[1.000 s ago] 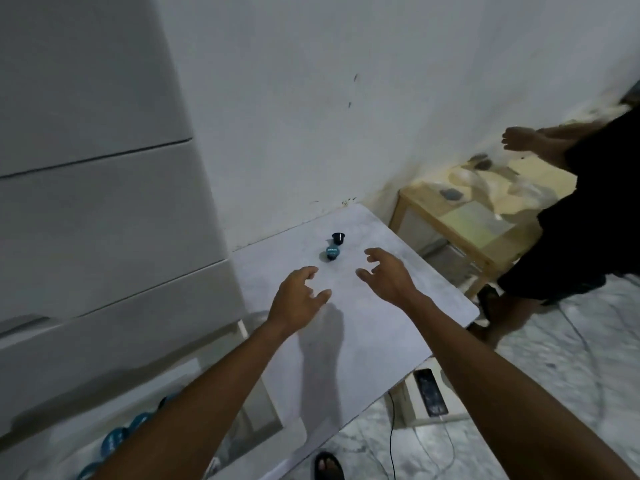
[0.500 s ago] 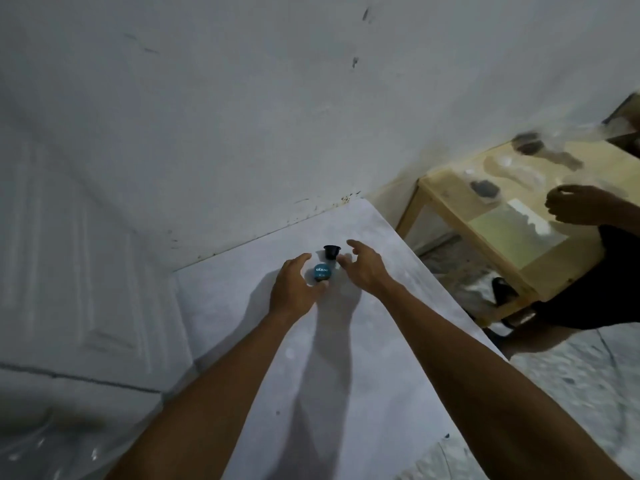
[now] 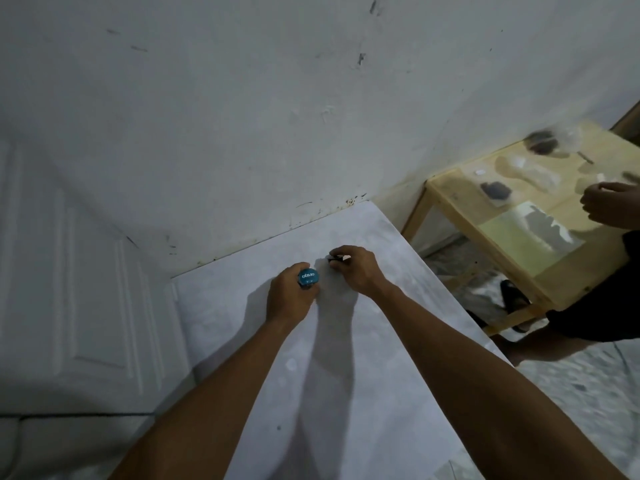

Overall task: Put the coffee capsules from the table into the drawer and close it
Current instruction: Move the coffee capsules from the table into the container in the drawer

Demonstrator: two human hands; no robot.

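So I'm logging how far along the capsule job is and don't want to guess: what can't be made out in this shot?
Head view only:
- Drawer: out of frame, so open or shut is unknown.
- Black capsule: mostly covered by the right hand; only a dark sliver shows.
- Blue capsule: body hidden by the left hand; only its lid shows.
- Items on the wooden table: blurred, unidentifiable.
- Second person: cut off by the right edge.

Teal foil-topped capsule [image 3: 308, 279] gripped near the table's [image 3: 346, 393] far end, black capsule [image 3: 336, 258] beside it, mostly hidden
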